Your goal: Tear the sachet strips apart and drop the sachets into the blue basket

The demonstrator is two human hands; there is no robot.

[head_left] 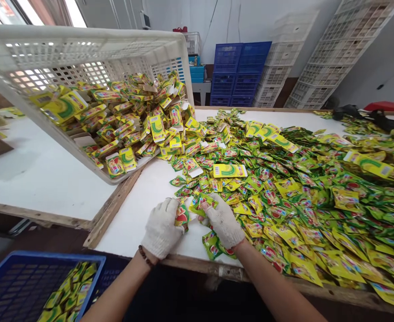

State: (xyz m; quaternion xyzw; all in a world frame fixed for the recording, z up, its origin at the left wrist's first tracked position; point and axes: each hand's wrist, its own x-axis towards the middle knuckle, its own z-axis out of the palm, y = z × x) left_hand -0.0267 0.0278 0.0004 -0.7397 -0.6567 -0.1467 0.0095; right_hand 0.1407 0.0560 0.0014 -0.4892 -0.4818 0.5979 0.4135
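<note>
Nearest, lower left: a blue crate point(54, 256) containing green-and-yellow packets point(69, 290). At the near edge of the tabletop point(126, 212), the gloved left hand point(162, 228) is closed round a red-printed sachet point(182, 215); just beside it, the gloved right hand point(224, 221) pinches a yellow-green sachet point(197, 204). Such handling is probably best done with light grips on the sachets' edges, over the bare surface, clear of the pile. Counted outward: two hands; one sachet pile point(284, 201), its pieces too many to count; one tipped white crate point(83, 32) of cartons point(157, 128), likewise uncountable; beyond, two columns of blue crates point(240, 71) and at least two stacks of white crates point(277, 71).
</note>
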